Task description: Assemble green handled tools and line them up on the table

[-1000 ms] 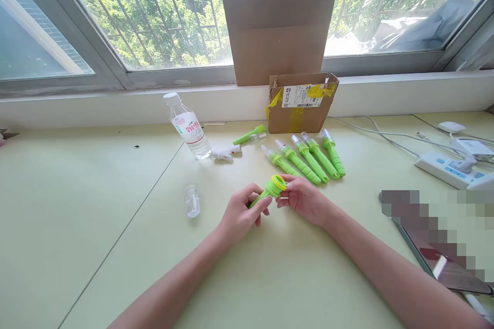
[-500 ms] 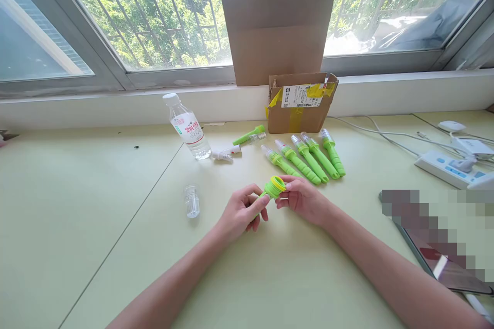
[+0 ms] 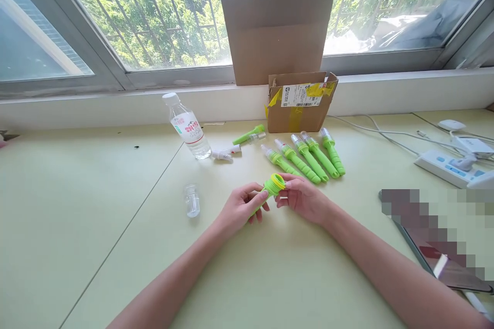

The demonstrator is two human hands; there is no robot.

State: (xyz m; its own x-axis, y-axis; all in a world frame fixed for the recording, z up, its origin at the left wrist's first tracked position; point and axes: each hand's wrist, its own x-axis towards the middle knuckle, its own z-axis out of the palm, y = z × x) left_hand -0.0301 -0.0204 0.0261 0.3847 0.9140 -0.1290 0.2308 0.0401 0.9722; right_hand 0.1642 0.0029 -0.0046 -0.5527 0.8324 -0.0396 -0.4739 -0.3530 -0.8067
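Note:
My left hand (image 3: 245, 205) is wrapped round the shaft of a green plastic piece (image 3: 270, 186), whose wide round end points up and to the right. A yellow ring (image 3: 277, 181) sits at the rim of that end. My right hand (image 3: 304, 198) pinches the rim from the right, at the yellow ring. Beyond my hands lie several green tubes with clear caps (image 3: 309, 158). A clear ribbed cap (image 3: 192, 200) stands to the left of my left hand. Another green tube (image 3: 248, 135) lies farther back, beside a clear cap (image 3: 258, 136).
A water bottle (image 3: 189, 127) and white pieces (image 3: 227, 153) stand or lie at the back left. An open cardboard box (image 3: 299, 105) is against the sill. At right are a power strip (image 3: 443, 168), cables and a dark tablet-like device (image 3: 417, 252).
The green piece has turned slightly in my left hand, and more of its shaft shows. My right hand has barely moved at the rim.

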